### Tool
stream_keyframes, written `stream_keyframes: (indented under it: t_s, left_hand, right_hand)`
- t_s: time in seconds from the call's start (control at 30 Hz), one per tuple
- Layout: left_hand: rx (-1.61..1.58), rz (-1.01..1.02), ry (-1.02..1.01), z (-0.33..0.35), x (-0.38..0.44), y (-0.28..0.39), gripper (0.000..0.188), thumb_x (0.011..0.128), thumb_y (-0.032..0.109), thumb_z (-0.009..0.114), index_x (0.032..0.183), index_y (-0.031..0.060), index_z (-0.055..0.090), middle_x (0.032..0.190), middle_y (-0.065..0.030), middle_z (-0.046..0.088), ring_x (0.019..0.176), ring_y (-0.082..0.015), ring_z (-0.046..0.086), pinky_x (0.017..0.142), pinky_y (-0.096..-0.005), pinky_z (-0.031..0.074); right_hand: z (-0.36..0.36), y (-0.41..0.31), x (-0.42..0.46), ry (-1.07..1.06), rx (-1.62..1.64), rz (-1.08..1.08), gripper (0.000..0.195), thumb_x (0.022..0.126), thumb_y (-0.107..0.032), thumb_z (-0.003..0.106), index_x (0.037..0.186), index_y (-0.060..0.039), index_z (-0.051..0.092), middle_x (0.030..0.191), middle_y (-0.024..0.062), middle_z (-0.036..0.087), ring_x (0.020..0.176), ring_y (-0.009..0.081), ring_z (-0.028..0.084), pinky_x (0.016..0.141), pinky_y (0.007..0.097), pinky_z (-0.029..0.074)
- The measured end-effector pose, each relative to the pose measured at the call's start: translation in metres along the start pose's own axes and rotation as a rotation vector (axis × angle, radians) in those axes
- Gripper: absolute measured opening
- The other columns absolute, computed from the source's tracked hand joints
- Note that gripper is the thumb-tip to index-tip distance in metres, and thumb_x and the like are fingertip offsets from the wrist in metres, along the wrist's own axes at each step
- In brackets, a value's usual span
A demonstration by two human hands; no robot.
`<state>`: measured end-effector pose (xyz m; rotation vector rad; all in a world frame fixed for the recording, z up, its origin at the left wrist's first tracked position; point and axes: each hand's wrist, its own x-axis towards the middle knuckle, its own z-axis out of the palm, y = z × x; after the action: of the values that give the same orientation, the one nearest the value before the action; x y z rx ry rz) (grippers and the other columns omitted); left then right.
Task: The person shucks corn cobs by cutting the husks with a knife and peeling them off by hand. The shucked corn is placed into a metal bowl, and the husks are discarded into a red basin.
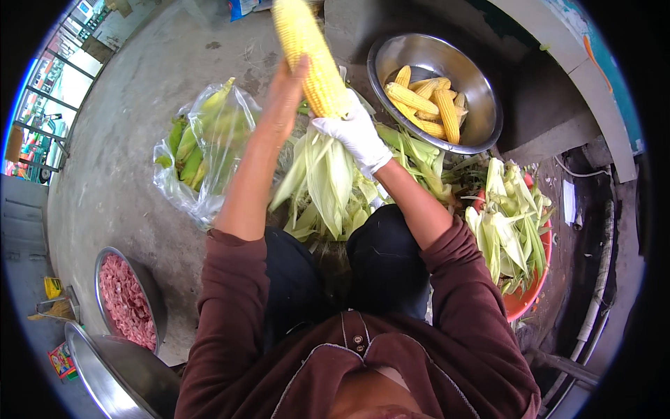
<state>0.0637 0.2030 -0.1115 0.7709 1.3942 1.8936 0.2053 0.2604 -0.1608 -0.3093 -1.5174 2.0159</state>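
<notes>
A yellow corn cob [310, 57] is raised in front of me, its kernels bare. Around its side lies my ungloved left hand [287, 97], the thumb resting on the kernels. My right hand [356, 136], in a white glove, grips the base of the cob where peeled-back pale green husks [324, 180] hang down. More loose husks lie on the floor below, between my knees. Left of my forearm, a clear plastic bag [209, 152] holds ears of corn still in green husks. Several husked cobs [432, 105] rest in a steel basin [481, 110] at the upper right.
A red-orange tub [523, 304] heaped with stripped husks [510, 225] stands at my right. At left are a metal basin of cut raw meat [125, 301] and another large steel basin [99, 372]. A pipe [599, 283] runs along the right wall.
</notes>
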Motion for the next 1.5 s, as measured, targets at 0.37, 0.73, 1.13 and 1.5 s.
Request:
stream_keyframes:
  t_s: [0.37,0.73,1.13,1.5]
  left_hand:
    - [0.439,0.388,0.008,0.025,-0.028,-0.011,0.068,0.075,0.03,0.084,0.118,-0.0013,0.042,0.102,-0.0149,0.063,0.091,-0.0211,0.065,0.081,-0.0313,0.054]
    - [-0.186,-0.307,0.025,-0.023,0.0,-0.021,0.051,0.084,0.039,0.074,0.11,0.0014,0.053,0.081,-0.015,0.064,0.065,-0.0261,0.068,0.059,-0.0372,0.06]
    - [0.146,-0.291,0.039,-0.026,-0.017,-0.039,0.074,0.092,0.047,0.062,0.138,-0.0056,0.038,0.124,-0.0227,0.055,0.109,-0.0328,0.061,0.095,-0.0479,0.05]
    - [0.59,-0.249,-0.174,-0.087,-0.006,-0.015,0.061,0.096,0.046,0.056,0.142,0.0073,0.046,0.148,-0.013,0.045,0.139,-0.0272,0.04,0.116,-0.0465,0.033]
  right_hand:
    - [0.001,0.009,0.001,-0.051,-0.161,0.242,0.057,0.075,-0.011,0.083,0.126,-0.0024,0.057,0.117,0.0056,0.066,0.107,0.0192,0.062,0.095,0.0338,0.048]
    - [0.008,0.025,0.006,-0.095,-1.088,-0.027,0.031,0.088,-0.027,0.059,0.103,0.0,0.058,0.079,0.0281,0.066,0.078,0.0443,0.066,0.071,0.0463,0.054]
    - [-0.045,0.031,-0.015,-0.323,-0.484,0.28,0.101,0.084,-0.056,0.07,0.154,-0.003,0.019,0.156,0.0214,0.029,0.146,0.0315,0.026,0.117,0.0394,0.026]
    - [-0.187,0.032,-0.023,0.46,0.199,0.186,0.066,0.088,-0.03,0.074,0.14,-0.0035,0.042,0.128,0.0121,0.057,0.112,0.0258,0.061,0.095,0.041,0.051]
